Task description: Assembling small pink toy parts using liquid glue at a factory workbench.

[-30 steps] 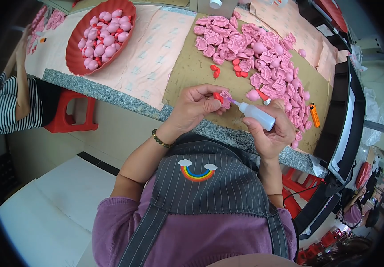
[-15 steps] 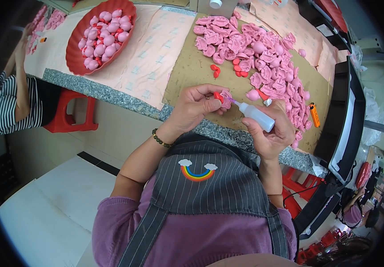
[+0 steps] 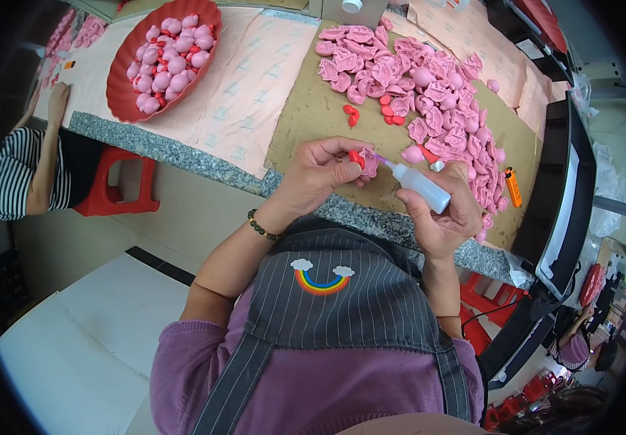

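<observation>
My left hand (image 3: 315, 179) is closed, pinching a small ruffled pink piece (image 3: 369, 165) and a glossy red piece (image 3: 356, 158) side by side over the near edge of the table. In my right hand (image 3: 449, 221) is a translucent squeeze bottle (image 3: 422, 188), tilted with its thin purple nozzle (image 3: 383, 159) pointing at the top of the pink piece. Whether the tip touches is too small to tell. Just beyond my hands lie loose red pieces (image 3: 352, 116) and a round pink piece (image 3: 412, 154). A large heap of ruffled pink pieces (image 3: 378, 71) spreads behind and to the right.
A scalloped red bowl (image 3: 119, 90) of pink balls and red bits stands at the far left. An orange lighter (image 3: 513, 188) lies right of the heap, near a dark-framed tray (image 3: 561, 181). A co-worker in a striped shirt (image 3: 12, 174) sits left, beside a red stool (image 3: 121, 185).
The bottle has shifted slightly right and down, its nozzle higher on the pink piece. The co-worker's hand has come down nearer the table edge.
</observation>
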`<move>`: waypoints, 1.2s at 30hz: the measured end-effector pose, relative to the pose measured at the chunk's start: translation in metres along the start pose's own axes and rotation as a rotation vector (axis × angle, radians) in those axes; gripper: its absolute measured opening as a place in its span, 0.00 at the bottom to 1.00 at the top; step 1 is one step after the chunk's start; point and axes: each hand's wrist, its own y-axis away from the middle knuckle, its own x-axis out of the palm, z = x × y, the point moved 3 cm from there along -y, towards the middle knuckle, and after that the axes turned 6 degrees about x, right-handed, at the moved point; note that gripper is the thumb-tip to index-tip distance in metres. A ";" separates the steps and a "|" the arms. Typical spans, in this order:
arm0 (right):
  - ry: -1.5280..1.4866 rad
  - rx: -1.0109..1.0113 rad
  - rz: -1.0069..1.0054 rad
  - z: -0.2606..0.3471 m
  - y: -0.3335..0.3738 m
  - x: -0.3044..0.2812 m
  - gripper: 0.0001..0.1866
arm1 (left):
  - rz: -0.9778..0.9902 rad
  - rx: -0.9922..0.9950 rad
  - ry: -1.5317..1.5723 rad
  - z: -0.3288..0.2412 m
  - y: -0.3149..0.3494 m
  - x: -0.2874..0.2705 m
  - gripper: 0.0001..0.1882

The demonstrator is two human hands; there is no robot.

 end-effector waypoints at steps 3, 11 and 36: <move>-0.009 -0.020 0.000 0.000 0.000 0.000 0.15 | -0.002 -0.003 -0.008 0.000 0.000 0.000 0.19; -0.013 0.004 -0.001 -0.003 0.002 -0.001 0.16 | 0.001 0.007 -0.014 0.000 0.000 0.000 0.19; -0.005 -0.005 -0.012 -0.005 0.004 -0.004 0.15 | 0.000 0.045 0.009 0.000 0.000 0.000 0.21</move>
